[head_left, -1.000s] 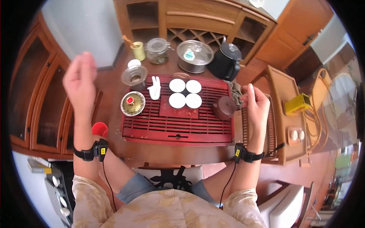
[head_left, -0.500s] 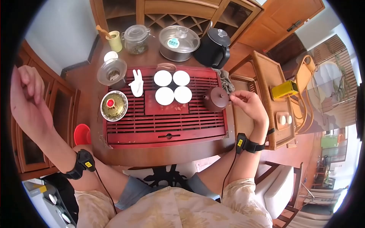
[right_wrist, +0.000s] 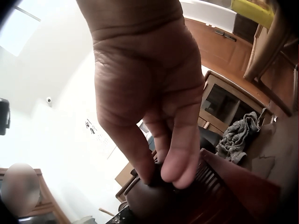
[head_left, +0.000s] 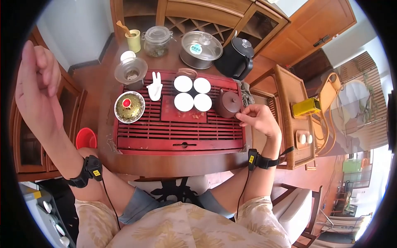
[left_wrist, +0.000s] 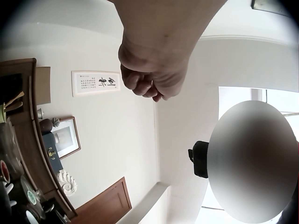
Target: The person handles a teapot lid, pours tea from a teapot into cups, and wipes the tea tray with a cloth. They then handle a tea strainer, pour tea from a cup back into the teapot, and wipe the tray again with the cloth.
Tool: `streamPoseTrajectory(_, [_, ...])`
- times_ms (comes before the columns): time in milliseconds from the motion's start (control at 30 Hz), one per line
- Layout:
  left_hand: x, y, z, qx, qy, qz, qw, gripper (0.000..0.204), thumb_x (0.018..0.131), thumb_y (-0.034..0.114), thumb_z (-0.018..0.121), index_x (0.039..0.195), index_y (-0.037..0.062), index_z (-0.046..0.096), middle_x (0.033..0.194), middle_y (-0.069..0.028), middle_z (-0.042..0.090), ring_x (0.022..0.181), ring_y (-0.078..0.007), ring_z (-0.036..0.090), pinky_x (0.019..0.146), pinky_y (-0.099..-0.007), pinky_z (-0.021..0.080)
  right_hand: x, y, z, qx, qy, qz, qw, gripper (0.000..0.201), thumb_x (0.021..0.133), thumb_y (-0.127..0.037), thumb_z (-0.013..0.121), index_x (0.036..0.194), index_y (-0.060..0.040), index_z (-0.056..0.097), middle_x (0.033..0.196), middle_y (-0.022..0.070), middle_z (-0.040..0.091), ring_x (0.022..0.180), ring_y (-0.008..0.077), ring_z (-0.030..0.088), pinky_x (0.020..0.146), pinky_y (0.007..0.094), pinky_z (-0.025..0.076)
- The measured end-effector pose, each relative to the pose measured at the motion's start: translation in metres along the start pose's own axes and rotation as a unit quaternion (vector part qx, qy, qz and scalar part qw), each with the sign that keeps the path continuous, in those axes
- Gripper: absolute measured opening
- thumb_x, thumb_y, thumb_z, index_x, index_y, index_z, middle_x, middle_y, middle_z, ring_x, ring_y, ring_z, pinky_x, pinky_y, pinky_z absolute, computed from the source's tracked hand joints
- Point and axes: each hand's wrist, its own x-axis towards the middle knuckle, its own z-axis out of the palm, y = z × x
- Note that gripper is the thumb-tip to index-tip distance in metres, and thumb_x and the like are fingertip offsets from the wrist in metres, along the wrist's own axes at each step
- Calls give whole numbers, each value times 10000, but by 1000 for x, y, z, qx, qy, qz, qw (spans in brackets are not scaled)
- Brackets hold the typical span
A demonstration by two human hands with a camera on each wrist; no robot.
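My right hand (head_left: 261, 120) pinches the handle of a dark brown clay teapot (head_left: 226, 105) at the right side of the red slatted tea tray (head_left: 178, 144). In the right wrist view, its thumb and fingers (right_wrist: 180, 172) close together over the pot (right_wrist: 148, 198). Left of the teapot, several white cups (head_left: 184, 102) stand grouped on the tray. My left hand (head_left: 39, 89) is raised at the far left, away from the table, its fingers loosely curled and holding nothing. A patterned lidded bowl (head_left: 130, 111) with a red knob and a white rabbit-shaped figure (head_left: 154, 89) sit on the tray's left side.
Behind the tray stand a strainer (head_left: 131, 71), a glass jar (head_left: 157, 43), a steel pot with a glass lid (head_left: 200, 51) and a black kettle (head_left: 235, 60). A grey cloth (head_left: 247, 95) lies by the tray's right corner. A cart (head_left: 295, 124) stands at the right, a red bucket (head_left: 86, 138) lower left.
My right hand has reached the teapot's handle. The teapot has since moved left towards the cups, and its spout has swung away from me. My left hand has moved outward to the left.
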Motion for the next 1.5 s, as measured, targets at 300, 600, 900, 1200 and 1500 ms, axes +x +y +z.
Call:
streamPoseTrajectory(300, [0,1,6,15,11,0,1000,385,1247,322,487,975,73,600,754,41,455,611,-29,357,576,-216,257,16,-8,20,-22,199,-215,956,246,922,-193,945,1022,1,832,885,46,768,711,123,658,694,276,570])
streamPoseTrajectory(600, [1,-1,8,34,14,11,999,358,1245,305,498,1005,67,613,757,41,468,616,-28,362,574,-206,261,12,-26,33,-104,173,-265,943,159,931,-74,893,1053,-2,820,1002,75,776,849,158,721,767,302,585])
streamPoseTrajectory(900, [2,-5,-1,50,5,29,998,338,1246,322,496,1072,66,632,756,35,471,613,-25,371,570,-201,266,37,6,10,-23,340,-238,910,164,962,-107,877,1063,11,825,1000,100,787,845,175,749,803,312,595])
streamPoseTrajectory(1200, [-1,0,10,28,49,20,998,338,1234,322,531,1083,56,676,750,36,492,604,-25,355,560,-210,246,61,16,13,-148,283,-200,926,197,933,-145,890,1033,16,837,974,154,789,782,247,758,763,364,603])
streamPoseTrajectory(1500, [-3,3,23,0,49,15,999,325,1227,296,540,1072,47,679,740,35,489,606,-22,336,554,-215,236,60,18,12,-153,252,-218,930,218,945,-134,877,1110,2,833,988,168,782,802,252,741,761,370,598])
